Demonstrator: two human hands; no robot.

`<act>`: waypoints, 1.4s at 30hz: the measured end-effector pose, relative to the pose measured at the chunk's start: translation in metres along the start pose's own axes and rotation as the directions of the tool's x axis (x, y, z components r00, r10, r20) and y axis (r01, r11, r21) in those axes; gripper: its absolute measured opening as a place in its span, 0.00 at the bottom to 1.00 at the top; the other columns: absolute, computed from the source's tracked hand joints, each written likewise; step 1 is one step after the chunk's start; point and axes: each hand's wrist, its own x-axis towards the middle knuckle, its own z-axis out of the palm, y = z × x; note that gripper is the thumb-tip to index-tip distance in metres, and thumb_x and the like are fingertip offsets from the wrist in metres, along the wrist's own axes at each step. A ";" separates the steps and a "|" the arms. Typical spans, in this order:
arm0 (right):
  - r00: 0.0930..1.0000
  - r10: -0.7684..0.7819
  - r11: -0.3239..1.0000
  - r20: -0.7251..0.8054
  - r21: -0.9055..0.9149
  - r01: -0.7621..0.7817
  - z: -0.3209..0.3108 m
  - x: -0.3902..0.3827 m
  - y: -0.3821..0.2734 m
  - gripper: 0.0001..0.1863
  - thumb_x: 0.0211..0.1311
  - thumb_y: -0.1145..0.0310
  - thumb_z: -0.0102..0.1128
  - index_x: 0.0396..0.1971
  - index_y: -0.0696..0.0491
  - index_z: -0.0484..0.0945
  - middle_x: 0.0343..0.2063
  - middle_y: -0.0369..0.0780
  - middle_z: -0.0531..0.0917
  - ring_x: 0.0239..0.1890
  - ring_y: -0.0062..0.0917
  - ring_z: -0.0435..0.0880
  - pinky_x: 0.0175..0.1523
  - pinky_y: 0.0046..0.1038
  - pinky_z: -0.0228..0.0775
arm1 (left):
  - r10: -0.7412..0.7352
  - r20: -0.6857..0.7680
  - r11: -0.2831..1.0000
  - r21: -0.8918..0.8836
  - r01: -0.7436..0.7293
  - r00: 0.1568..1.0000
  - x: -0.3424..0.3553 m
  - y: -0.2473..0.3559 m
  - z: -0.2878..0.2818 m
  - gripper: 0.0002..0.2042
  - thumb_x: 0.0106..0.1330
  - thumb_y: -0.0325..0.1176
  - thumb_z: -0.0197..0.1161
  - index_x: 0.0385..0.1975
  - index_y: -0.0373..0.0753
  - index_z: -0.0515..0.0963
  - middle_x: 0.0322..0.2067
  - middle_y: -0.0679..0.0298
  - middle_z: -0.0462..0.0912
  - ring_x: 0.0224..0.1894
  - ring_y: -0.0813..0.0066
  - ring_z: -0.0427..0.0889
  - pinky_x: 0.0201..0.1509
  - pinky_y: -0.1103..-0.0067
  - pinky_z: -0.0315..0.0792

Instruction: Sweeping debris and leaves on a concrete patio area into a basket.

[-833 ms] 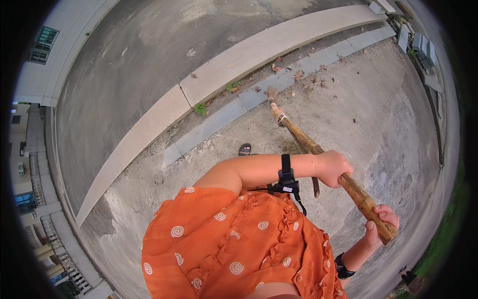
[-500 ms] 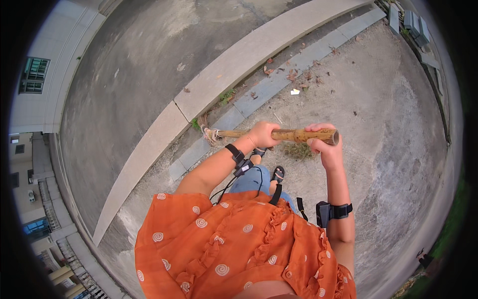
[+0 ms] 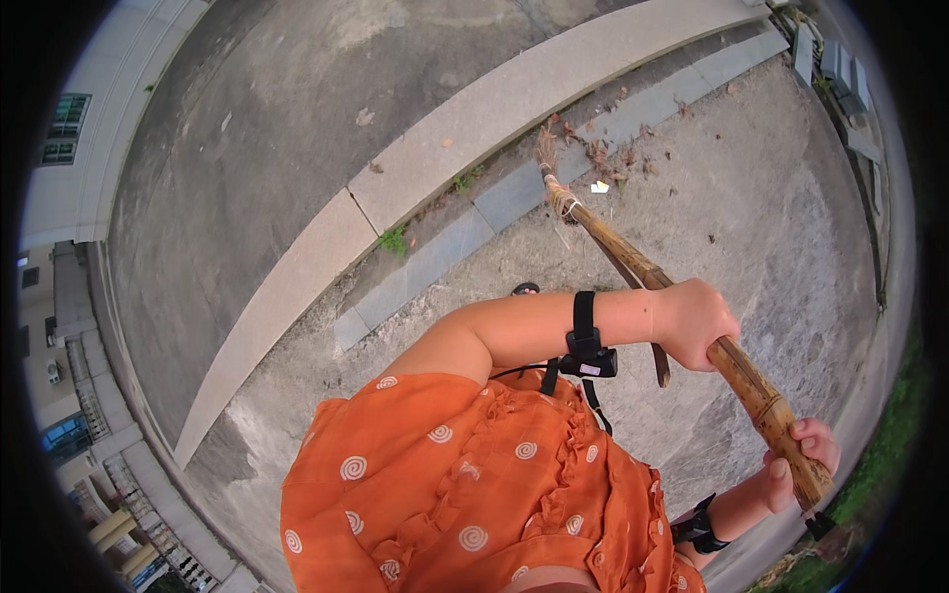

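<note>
Both my hands are wrapped round the bamboo handle of a broom [image 3: 741,381], which slants from the far middle down to the near right. My left hand [image 3: 695,321] grips it partway along, with that forearm stretched across my body. Close to the handle's near end, my right hand [image 3: 806,460] is closed on it. At the far end the bound twig bristles [image 3: 547,153] rest by the grey slabs, next to dry leaves [image 3: 598,158]. A thin brown strip [image 3: 660,366] shows below my left wrist; whether it belongs to the broom I cannot tell.
A long pale stone curb [image 3: 395,188] curves across the ground, with a row of grey slabs [image 3: 474,237] beside it. A small white scrap [image 3: 600,186] lies near the leaves. Green weeds [image 3: 393,240] grow by the curb. Stone blocks [image 3: 842,79] stand far right.
The broom has swung out: its bristles moved from near the curb's weeds to far ahead by the leaves. Both hands have shifted right, and my right hand has come nearer and lower.
</note>
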 end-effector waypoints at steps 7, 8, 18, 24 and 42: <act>0.964 0.144 0.816 0.223 0.525 -0.243 0.123 0.064 0.043 0.25 0.48 0.66 0.75 0.44 0.56 0.71 0.41 0.48 0.78 0.35 0.24 0.76 0.42 0.25 0.71 | -0.375 -0.050 0.902 0.212 0.377 0.926 -0.110 -0.002 -0.114 0.11 0.45 0.40 0.70 0.20 0.42 0.76 0.19 0.59 0.80 0.25 0.53 0.82 0.27 0.65 0.74; 0.942 0.178 0.734 0.286 0.599 -0.321 0.157 0.075 0.055 0.26 0.48 0.65 0.76 0.45 0.55 0.72 0.40 0.46 0.79 0.41 0.26 0.78 0.47 0.28 0.71 | -0.421 -0.097 0.868 0.244 0.432 0.902 -0.137 -0.013 -0.131 0.11 0.44 0.40 0.70 0.20 0.42 0.76 0.18 0.58 0.80 0.25 0.53 0.82 0.27 0.65 0.74; 0.716 0.462 0.483 0.523 0.528 -0.698 0.301 0.067 0.142 0.18 0.50 0.84 0.66 0.43 0.57 0.76 0.50 0.46 0.80 0.37 0.27 0.83 0.37 0.27 0.80 | -0.674 -0.114 0.611 0.470 0.637 0.730 -0.267 -0.153 -0.175 0.13 0.43 0.47 0.73 0.23 0.47 0.83 0.24 0.61 0.84 0.30 0.56 0.84 0.32 0.65 0.76; 0.816 0.569 0.668 0.104 0.520 -0.532 0.131 0.001 0.154 0.21 0.49 0.85 0.65 0.46 0.56 0.74 0.53 0.50 0.78 0.37 0.33 0.83 0.35 0.30 0.80 | -0.467 0.091 0.818 0.423 0.390 0.880 -0.094 -0.166 -0.059 0.14 0.45 0.50 0.71 0.22 0.46 0.82 0.24 0.61 0.83 0.30 0.55 0.83 0.32 0.64 0.75; 0.841 0.504 0.676 0.196 0.516 -0.526 -0.198 -0.148 0.101 0.22 0.42 0.80 0.74 0.41 0.58 0.76 0.46 0.50 0.81 0.39 0.33 0.86 0.38 0.30 0.85 | -0.403 0.027 0.877 0.296 0.378 0.915 0.015 0.017 0.243 0.13 0.44 0.45 0.72 0.19 0.43 0.79 0.22 0.57 0.82 0.29 0.52 0.83 0.31 0.63 0.77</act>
